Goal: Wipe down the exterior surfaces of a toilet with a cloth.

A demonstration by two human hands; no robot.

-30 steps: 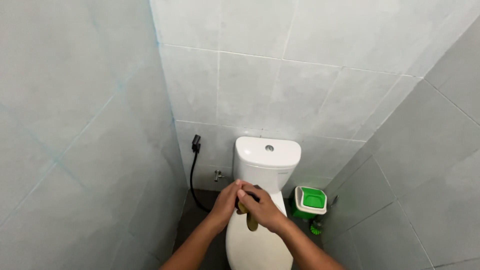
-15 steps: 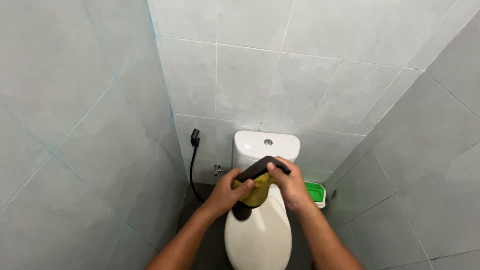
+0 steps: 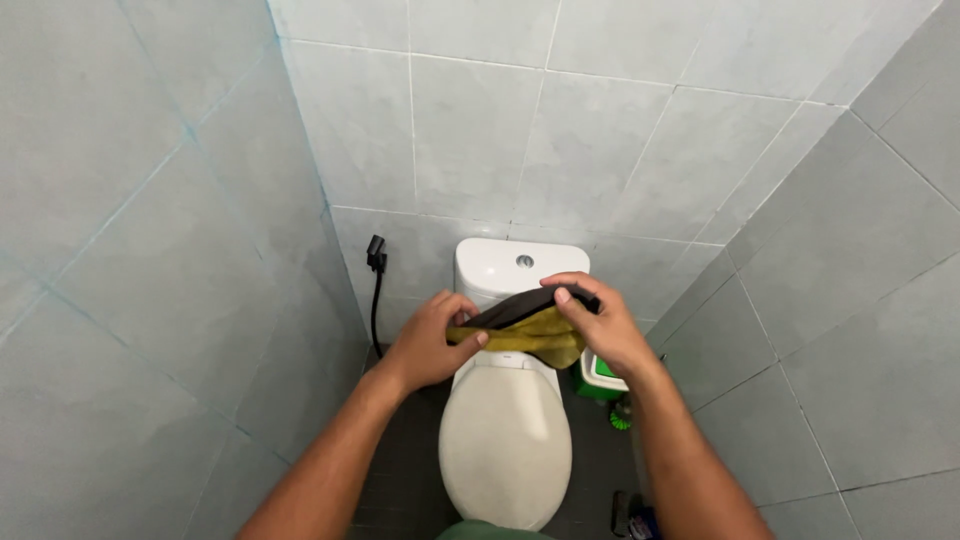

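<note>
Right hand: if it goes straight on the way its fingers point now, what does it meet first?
The right hand points left along the dark and yellow glove, so it would probably first meet the left hand gripping the other end; depth is uncertain.

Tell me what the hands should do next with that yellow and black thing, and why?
Probably pull it open. The left hand and right hand both pinch the yellow and black glove by its edges, stretched between them above the closed toilet lid, and neither hand is inside it.
</note>
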